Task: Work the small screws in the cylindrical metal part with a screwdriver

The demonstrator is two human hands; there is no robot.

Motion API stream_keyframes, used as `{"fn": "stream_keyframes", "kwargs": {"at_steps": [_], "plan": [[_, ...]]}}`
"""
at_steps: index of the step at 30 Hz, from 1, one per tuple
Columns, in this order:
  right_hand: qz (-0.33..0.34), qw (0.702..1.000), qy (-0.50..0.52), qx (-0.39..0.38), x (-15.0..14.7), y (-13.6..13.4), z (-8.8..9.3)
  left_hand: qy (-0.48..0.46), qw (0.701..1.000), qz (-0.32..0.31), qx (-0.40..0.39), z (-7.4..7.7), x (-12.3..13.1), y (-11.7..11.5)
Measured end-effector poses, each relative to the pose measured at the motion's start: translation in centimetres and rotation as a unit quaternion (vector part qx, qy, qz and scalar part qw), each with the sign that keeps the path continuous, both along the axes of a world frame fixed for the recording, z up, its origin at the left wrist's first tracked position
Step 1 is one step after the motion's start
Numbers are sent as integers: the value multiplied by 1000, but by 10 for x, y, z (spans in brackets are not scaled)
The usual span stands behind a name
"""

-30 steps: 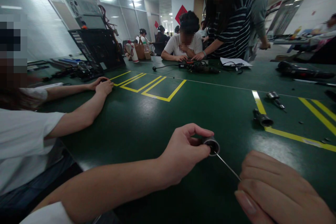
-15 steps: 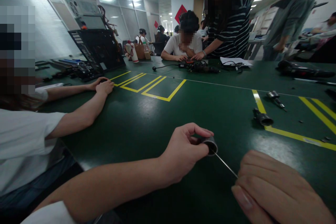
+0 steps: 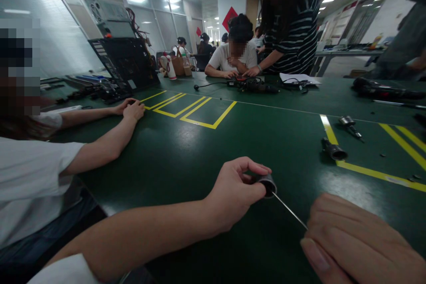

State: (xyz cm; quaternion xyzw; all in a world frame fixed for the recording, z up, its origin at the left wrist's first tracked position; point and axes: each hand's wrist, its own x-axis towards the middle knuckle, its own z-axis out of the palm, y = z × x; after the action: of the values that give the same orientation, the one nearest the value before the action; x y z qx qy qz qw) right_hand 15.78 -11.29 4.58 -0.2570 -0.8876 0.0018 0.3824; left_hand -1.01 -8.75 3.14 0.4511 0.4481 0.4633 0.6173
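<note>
My left hand [image 3: 234,195] is closed around a short, dark metal cylinder [image 3: 270,184], its open end turned toward my right hand. A thin, straight metal rod [image 3: 289,211] reaches from inside that opening to my right hand [image 3: 359,239]. The fingers of my right hand are curled around the rod's near end; whatever handle it has is hidden in the fist. Both hands are above the green table [image 3: 186,164]. Right of them lies another dark metal part [image 3: 334,150] with a round opening, and behind it a shiny metal piece with a narrow shaft [image 3: 350,126].
Yellow tape lines [image 3: 369,173] mark the table. At left, a person's forearm [image 3: 103,144] rests on it. A black panel [image 3: 126,64] and loose parts stand at the far left. Two people [image 3: 239,53] work across the table around black tools with cables [image 3: 254,84].
My right hand has shifted slightly right and down, exposing a little more of the rod. My left hand has barely moved. A standing person at far right has moved further right.
</note>
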Motion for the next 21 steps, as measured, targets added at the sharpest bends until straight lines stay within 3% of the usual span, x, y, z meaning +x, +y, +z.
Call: {"fn": "stream_keyframes", "kwargs": {"at_steps": [5, 13, 21], "plan": [[25, 999, 30, 7, 0, 2, -4, 4, 1000, 8, -2, 1, 1, 0], [4, 999, -33, 19, -2, -4, -9, 9, 1000, 10, -7, 1, 1, -1], [2, 998, -30, 62, -1, -6, -14, 11, 1000, 1, -3, -1, 1, -1]]}}
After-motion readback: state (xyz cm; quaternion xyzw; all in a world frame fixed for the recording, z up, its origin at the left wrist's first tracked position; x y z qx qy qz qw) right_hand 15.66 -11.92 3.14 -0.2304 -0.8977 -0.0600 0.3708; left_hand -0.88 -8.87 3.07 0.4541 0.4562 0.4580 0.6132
